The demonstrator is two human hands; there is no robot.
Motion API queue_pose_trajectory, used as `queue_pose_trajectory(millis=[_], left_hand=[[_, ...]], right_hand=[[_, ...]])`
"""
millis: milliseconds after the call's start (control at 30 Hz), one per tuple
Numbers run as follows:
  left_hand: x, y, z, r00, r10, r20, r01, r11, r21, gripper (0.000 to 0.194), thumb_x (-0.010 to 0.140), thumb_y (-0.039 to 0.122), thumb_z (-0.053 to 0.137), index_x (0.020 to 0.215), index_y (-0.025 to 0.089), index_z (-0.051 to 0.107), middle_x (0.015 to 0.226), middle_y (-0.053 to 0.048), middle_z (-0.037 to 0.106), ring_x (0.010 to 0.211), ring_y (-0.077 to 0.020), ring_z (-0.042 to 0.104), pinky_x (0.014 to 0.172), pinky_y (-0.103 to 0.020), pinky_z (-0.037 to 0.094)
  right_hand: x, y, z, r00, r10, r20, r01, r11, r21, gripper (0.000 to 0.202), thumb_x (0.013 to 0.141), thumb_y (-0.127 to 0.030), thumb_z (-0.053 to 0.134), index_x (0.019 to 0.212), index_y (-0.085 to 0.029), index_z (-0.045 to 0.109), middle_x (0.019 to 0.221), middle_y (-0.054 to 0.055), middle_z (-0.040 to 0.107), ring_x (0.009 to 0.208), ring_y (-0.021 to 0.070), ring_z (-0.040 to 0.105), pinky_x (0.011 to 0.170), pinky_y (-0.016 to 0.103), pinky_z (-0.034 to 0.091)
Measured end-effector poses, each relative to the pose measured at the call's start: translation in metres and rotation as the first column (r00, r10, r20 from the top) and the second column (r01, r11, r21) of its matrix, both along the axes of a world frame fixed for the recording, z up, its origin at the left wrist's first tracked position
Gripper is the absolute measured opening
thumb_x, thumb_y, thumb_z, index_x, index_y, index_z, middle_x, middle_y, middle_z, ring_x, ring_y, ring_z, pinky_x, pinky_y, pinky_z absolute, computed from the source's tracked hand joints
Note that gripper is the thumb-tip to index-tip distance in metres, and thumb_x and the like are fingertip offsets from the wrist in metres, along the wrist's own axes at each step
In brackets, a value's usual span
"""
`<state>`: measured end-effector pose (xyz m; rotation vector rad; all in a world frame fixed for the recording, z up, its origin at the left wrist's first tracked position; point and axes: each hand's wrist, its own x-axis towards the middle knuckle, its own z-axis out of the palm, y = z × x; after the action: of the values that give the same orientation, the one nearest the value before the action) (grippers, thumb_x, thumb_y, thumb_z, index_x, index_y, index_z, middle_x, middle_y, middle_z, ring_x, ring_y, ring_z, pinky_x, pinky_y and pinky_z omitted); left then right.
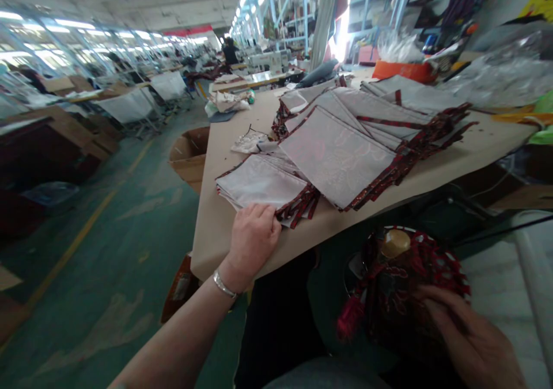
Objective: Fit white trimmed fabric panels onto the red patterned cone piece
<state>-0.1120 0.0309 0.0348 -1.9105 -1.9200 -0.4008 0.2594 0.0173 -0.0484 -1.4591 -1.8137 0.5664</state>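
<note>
My left hand (254,233), with a silver bracelet at the wrist, is closed on the near edge of a small stack of pale fabric pieces (261,180) with dark red patterned trim. That stack lies at the table's front corner. Beside it, partly overlapping, spreads a larger pile of similar trimmed fabric pieces (341,155). Low on the right, my right hand (475,334) reaches toward a dark red patterned cloth item (397,291) with a pink-red tassel (351,317). Its fingertips are dim and blurred, so whether they grip the cloth cannot be made out.
The beige table (242,129) holds a small clear plastic bag (250,141) and an orange tray (404,71) with plastic. Crumpled clear plastic (510,69) covers the back right. An open cardboard box (188,155) stands left of the table, by the green floor aisle.
</note>
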Motion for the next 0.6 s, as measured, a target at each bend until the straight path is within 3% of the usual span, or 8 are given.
queue_pose_trajectory(millis=[33,100,200,267,367,467,600], left_hand=[[0.001,0.001,0.001,0.999,0.014,-0.037,-0.016,0.999,-0.028,0.021,0.084,0.017,0.049,0.098,0.015,0.065,0.096,-0.012,0.068,0.095,-0.0286,0.06,0.083,-0.041,0.046],[0.004,0.001,0.003,0.994,0.038,-0.102,-0.046,0.996,-0.072,0.027,0.083,0.017,0.051,0.107,0.013,0.062,0.098,-0.014,0.067,0.093,-0.0296,0.06,0.079,-0.041,0.046],[0.004,0.001,0.009,0.99,0.034,-0.14,-0.048,0.994,-0.096,0.024,0.084,0.016,0.049,0.105,0.013,0.061,0.095,-0.014,0.067,0.089,-0.0293,0.061,0.075,-0.039,0.046],[0.002,-0.001,0.015,0.99,0.051,-0.135,-0.063,0.994,-0.087,0.018,0.085,0.013,0.046,0.092,0.015,0.062,0.085,-0.011,0.067,0.081,-0.0272,0.062,0.07,-0.037,0.045],[-0.003,-0.008,0.026,0.991,0.077,-0.107,-0.084,0.995,-0.062,0.015,0.084,0.011,0.046,0.081,0.017,0.06,0.076,-0.008,0.066,0.072,-0.0238,0.062,0.064,-0.033,0.044],[-0.003,-0.019,0.033,0.998,0.033,-0.059,-0.035,0.999,-0.037,0.016,0.085,0.012,0.046,0.077,0.017,0.059,0.072,-0.006,0.065,0.067,-0.0209,0.061,0.061,-0.031,0.043],[-0.002,-0.036,0.032,0.997,-0.079,-0.004,0.079,0.995,0.053,0.018,0.085,0.012,0.045,0.081,0.018,0.061,0.075,-0.005,0.067,0.068,-0.0193,0.063,0.063,-0.029,0.047]], right_hand=[[-0.017,-0.003,0.015,0.986,0.167,-0.013,-0.165,0.982,0.09,0.017,0.084,-0.037,0.054,0.092,-0.029,0.068,0.086,0.003,0.073,0.076,0.0202,0.07,0.066,0.029,0.058],[-0.054,-0.003,0.041,0.875,0.483,-0.025,-0.465,0.854,0.234,0.017,0.088,-0.022,0.053,0.098,-0.029,0.065,0.089,0.002,0.071,0.081,0.016,0.068,0.07,0.024,0.056],[-0.108,0.014,0.071,0.689,0.724,-0.021,-0.683,0.659,0.314,0.021,0.091,-0.011,0.049,0.103,-0.023,0.061,0.09,0.003,0.067,0.087,0.0144,0.062,0.077,0.025,0.052],[-0.14,0.033,0.086,0.659,0.752,0.003,-0.705,0.616,0.351,0.018,0.092,-0.012,0.048,0.101,-0.02,0.061,0.09,0.004,0.064,0.089,0.0151,0.057,0.081,0.028,0.05],[-0.185,0.062,0.102,0.705,0.697,0.13,-0.681,0.614,0.398,0.018,0.093,-0.016,0.048,0.104,-0.017,0.062,0.099,0.007,0.063,0.098,0.0192,0.052,0.089,0.035,0.046],[-0.224,0.083,0.11,0.694,0.623,0.361,-0.72,0.613,0.325,0.023,0.09,-0.021,0.053,0.111,-0.015,0.061,0.111,0.01,0.06,0.108,0.0237,0.048,0.095,0.04,0.043],[-0.256,0.094,0.112,0.613,0.54,0.577,-0.757,0.611,0.231,0.016,0.089,-0.019,0.051,0.1,-0.017,0.062,0.105,0.009,0.062,0.102,0.0253,0.053,0.086,0.04,0.045]])
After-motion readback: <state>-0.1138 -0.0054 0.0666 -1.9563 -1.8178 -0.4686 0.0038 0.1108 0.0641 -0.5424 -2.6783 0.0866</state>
